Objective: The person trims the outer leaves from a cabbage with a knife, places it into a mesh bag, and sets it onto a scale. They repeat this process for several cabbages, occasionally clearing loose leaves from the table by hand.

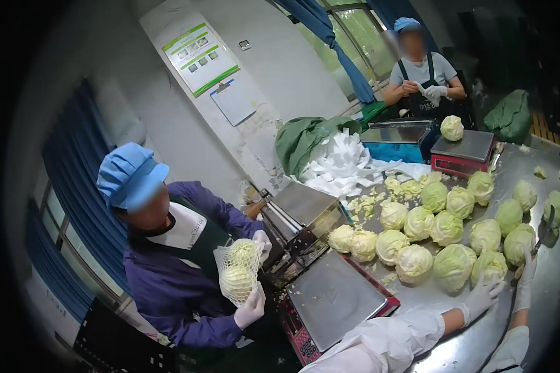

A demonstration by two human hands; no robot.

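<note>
Steel counter [541, 292], wet-looking, covered with loose cabbage heads and leaf scraps. Both of the wearer's hands are in white gloves.

Left hand [484, 295]: fingers spread, loose, resting against a cabbage [488, 266] at the near edge of the pile. Not closed round it. White sleeve runs back down to the lower edge.

Right hand [527, 273]: raised just right of that cabbage, wrapped round the handle of a knife [544, 231]; blade points up toward the heads at the far right. Grip detail is small, but it reads as closed on the handle.

Big cabbage [453, 266] sits just left of the touched one, more heads behind it in rows.

Scale [333, 299] with bare steel platter, red base, sits left of the pile. Second scale [463, 152] at the far end carries one cabbage.

Across the counter on the left, a person in a blue cap [127, 174] and purple coat holds a mesh bag [238, 272] with cabbages inside, both gloved hands on it. Another person sits at the far end by the window.
</note>
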